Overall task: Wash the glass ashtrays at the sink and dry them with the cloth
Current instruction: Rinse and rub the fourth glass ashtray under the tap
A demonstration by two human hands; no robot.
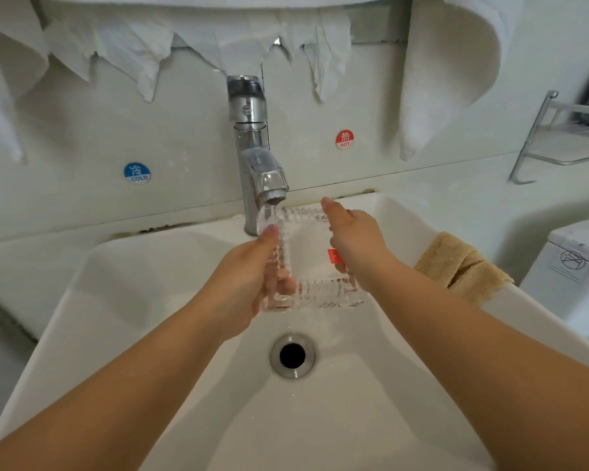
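A square glass ashtray (308, 256) with ribbed walls is being held over the white sink (123, 300), just above centre of the frame and directly under the spout of the chrome faucet (252, 144). Its left edge is being gripped by the left hand (249, 277), whose thumb is laid along the top of the rim while the curled fingers (284, 283) are seen through the glass from beneath. Its right edge is being gripped by the right hand (352, 243), with the thumb stretched toward the far corner and the other fingers wrapped under the wall. A small red sticker (333, 256) is being shown on the ashtray beside the right hand. A thin stream of water (269, 212) is being run from the spout onto the upper left corner of the ashtray. The round drain (292, 355) is being left uncovered, below the ashtray. A tan cloth (463, 266) is lying folded on the sink's right rim, near the right forearm. White towels (449, 79) are hanging along the top of the frame, and a blue COLD label (137, 173) and a red HOT label (344, 139) are stuck on the wall either side of the faucet.
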